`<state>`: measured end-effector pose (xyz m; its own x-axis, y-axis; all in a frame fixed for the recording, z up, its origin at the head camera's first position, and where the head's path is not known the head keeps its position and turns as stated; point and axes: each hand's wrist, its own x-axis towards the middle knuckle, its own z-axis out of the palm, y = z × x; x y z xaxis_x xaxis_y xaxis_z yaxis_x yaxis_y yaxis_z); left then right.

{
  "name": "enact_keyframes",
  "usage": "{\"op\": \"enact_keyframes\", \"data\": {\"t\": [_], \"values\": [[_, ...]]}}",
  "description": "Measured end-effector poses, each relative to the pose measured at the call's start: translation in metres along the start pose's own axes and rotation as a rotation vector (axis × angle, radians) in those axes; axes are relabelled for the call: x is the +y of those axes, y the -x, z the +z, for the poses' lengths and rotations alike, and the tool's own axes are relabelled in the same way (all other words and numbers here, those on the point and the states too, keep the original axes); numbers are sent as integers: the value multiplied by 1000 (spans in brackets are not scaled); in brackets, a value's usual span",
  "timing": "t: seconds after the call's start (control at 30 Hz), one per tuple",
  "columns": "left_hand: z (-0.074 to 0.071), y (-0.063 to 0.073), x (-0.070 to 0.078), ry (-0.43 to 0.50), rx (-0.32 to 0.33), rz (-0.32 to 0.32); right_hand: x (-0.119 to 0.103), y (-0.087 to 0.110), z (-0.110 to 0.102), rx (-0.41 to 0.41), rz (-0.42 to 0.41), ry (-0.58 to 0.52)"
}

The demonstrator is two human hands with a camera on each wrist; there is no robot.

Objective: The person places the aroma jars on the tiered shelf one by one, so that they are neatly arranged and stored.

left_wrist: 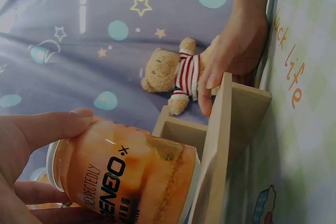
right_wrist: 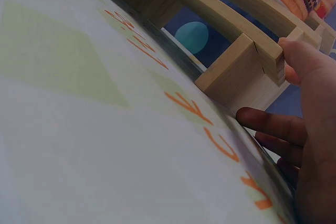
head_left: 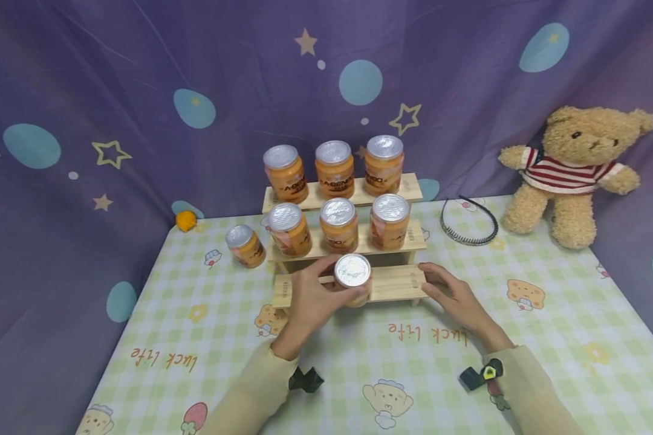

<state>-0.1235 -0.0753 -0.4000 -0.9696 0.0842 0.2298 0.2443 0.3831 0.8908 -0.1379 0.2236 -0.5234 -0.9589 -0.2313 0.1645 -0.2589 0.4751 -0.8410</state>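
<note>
My left hand grips a silver-lidded can with an orange label, thumb on the near side and fingers round the back. The can is over the bottom step of a three-step wooden shelf; in the left wrist view its base is right at the board. At the shelf's right end is my right hand, thumb and forefinger touching the board end, the other fingers stretched out low near the tablecloth. Three similar cans stand on the middle step and three more on the top step.
Left of the shelf, a single can stands on the checked tablecloth. A black headband lies to the right, near a teddy bear in a striped top. A small orange object sits at the back left corner.
</note>
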Motion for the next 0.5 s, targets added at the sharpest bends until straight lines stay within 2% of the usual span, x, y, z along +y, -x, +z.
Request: {"op": "enact_keyframes", "data": {"t": [0.27,0.5], "values": [[19,-5,-3,-17,9,76,1,0,0,5,1,8],[28,-7,-6,-39,31,93,2,0,1,7,-7,15]]}}
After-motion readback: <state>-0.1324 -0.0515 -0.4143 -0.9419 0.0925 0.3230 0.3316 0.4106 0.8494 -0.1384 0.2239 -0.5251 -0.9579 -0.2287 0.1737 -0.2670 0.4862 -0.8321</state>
